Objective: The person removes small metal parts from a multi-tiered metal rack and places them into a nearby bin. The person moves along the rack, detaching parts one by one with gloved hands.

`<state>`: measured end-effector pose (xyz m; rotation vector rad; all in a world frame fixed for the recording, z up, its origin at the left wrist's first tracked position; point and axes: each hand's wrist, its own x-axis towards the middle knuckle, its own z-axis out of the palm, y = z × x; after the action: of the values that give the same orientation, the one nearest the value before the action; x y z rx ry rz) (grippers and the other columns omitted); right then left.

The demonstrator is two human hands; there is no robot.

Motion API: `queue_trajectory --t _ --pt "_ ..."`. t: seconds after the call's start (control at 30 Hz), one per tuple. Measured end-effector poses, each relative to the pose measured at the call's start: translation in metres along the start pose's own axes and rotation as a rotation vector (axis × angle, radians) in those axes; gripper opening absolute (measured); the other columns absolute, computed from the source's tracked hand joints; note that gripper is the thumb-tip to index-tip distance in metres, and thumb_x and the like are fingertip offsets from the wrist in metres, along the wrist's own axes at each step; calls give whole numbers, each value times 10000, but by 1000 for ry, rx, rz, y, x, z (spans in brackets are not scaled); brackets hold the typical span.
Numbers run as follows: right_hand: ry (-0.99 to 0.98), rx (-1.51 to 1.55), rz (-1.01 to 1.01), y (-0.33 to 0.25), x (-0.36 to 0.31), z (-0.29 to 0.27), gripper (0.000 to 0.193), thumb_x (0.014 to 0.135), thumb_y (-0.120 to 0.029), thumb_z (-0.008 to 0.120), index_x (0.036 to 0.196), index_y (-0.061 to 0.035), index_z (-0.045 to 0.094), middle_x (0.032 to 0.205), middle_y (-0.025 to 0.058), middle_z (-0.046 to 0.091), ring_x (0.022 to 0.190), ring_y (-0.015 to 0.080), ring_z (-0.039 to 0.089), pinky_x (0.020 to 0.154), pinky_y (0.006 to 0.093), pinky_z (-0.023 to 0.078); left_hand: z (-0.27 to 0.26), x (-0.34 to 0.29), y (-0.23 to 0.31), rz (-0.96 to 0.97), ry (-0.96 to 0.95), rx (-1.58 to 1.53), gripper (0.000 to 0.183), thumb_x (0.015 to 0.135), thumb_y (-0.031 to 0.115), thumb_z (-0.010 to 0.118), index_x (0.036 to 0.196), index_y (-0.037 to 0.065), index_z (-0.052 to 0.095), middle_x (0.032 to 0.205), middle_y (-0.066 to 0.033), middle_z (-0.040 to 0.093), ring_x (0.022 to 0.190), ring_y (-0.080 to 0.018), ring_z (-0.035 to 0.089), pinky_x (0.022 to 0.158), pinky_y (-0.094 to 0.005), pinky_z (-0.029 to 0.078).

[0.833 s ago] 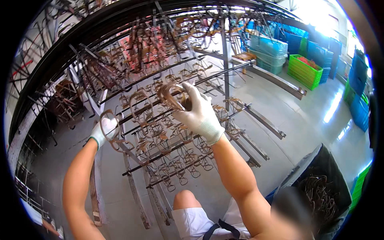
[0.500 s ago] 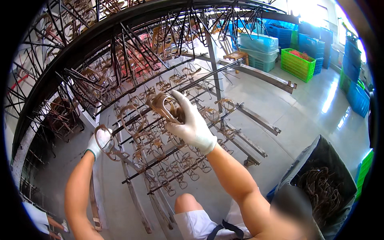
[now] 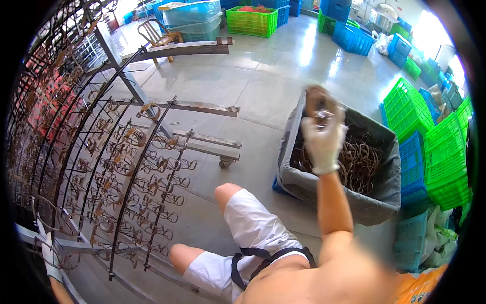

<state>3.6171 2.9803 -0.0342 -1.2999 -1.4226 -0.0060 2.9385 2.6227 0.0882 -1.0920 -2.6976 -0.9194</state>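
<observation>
My right hand (image 3: 325,147), in a white glove, is closed round a bunch of brown curved bands (image 3: 318,99); their exact kind is smeared by motion. It is over a grey-lined bin (image 3: 298,175), in which many similar brown curved bands (image 3: 362,164) lie in a heap. Close to the left rim, my gloved left hand (image 3: 49,255) is beside thin brown looped pieces (image 3: 36,213) at the rack. Its fingers are largely hidden, so its grip is unclear. Brown looped pieces (image 3: 147,164) hang in rows from the dark rods (image 3: 129,190) of the rack.
Metal rack legs (image 3: 202,106) jut across the floor ahead. Green crates (image 3: 405,106) and a blue crate (image 3: 411,162) stand right of the bin. A wooden chair (image 3: 157,36), blue tubs (image 3: 192,20) and a green crate with red contents (image 3: 250,21) are at the back.
The view has swung right. My right hand has carried the brown curved bands from the rack to over the bin. My left hand remains by the rack, now at the view's left rim.
</observation>
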Motion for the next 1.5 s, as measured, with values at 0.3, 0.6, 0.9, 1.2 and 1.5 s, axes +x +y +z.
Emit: queue_trajectory --t 0.3,0.6,0.9,1.2,1.5 --pt "-545 280 -115 -57 -47 63 492 772 -133 758 1228 -37 600 1219 186 619 1116 341 600 967 414 470 -7 -11 30 -58 -68 382 365 957 370 504 869 48 651 691 -173 586 672 -265 589 647 -433 472" --pt "-483 897 -524 -411 -192 115 698 766 -191 731 1363 33 449 1153 194 568 1124 365 502 967 517 369 -9 -20 19 140 -85 552 370 938 387 381 1075 129 608 1005 -186 641 961 -393 603 820 -468 490" --pt "-438 1114 -455 -424 -188 142 491 821 -45 617 1286 58 495 916 115 627 929 317 554 932 472 392 -10 -28 52 -108 -167 533 488 893 448 380 1081 91 654 1127 -224 647 1018 -428 626 881 -479 489" --pt "-115 817 -438 -421 -179 147 334 834 -89 675 1166 -81 641 945 75 620 1035 309 527 941 446 377 -6 -39 69 103 -101 584 208 896 179 446 954 57 603 958 -252 670 897 -400 679 742 -494 558" --pt "-445 992 -579 -461 -240 94 505 796 -153 691 1279 -89 558 948 58 619 980 279 543 876 454 372 -9 -40 66 153 -150 610 259 908 258 459 1043 130 639 1046 -173 682 988 -374 657 809 -469 549"
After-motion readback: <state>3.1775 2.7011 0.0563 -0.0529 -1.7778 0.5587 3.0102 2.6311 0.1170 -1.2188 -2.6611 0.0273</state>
